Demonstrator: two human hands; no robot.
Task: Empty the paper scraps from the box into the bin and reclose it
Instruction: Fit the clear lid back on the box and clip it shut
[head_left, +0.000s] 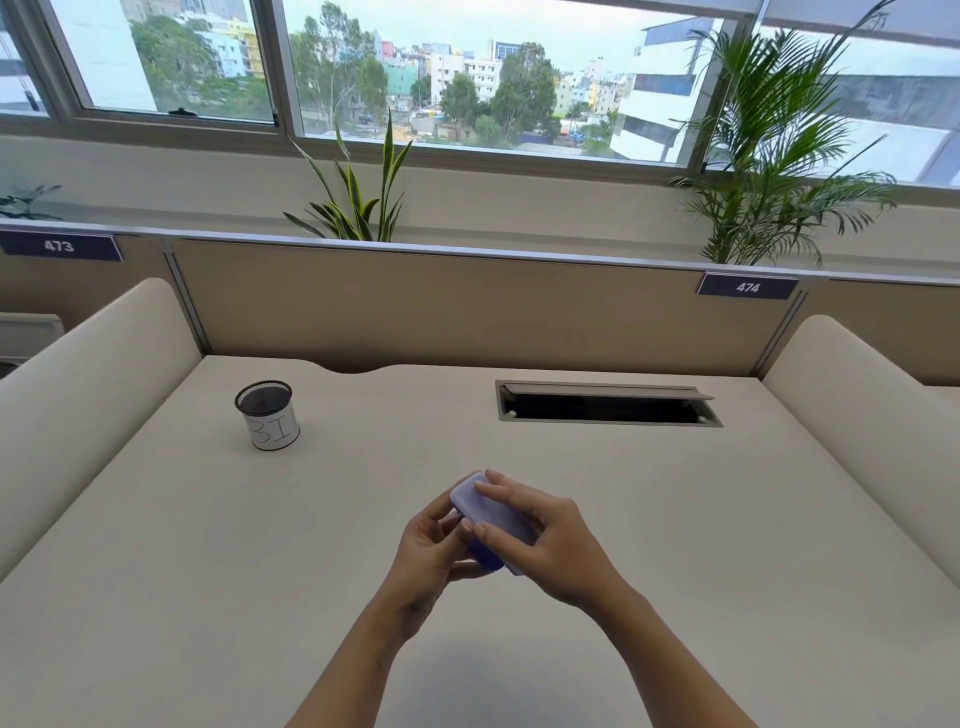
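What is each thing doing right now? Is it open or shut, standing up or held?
box: lid on, held above the desk by both hands, tilted.
bin: standing upright on the desk, open top, apart from the box.
cable hatch: flap raised, slot open.
left hand: gripping the box's near end.
right hand: fingers over the lid.

Soft daylight from windows (467, 78), faint shadows, wide-angle edge curvature

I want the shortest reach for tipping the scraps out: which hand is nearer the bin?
Left. The left hand holds the box on the side facing the bin, which stands apart at the far left; the right hand grips the box's other side.
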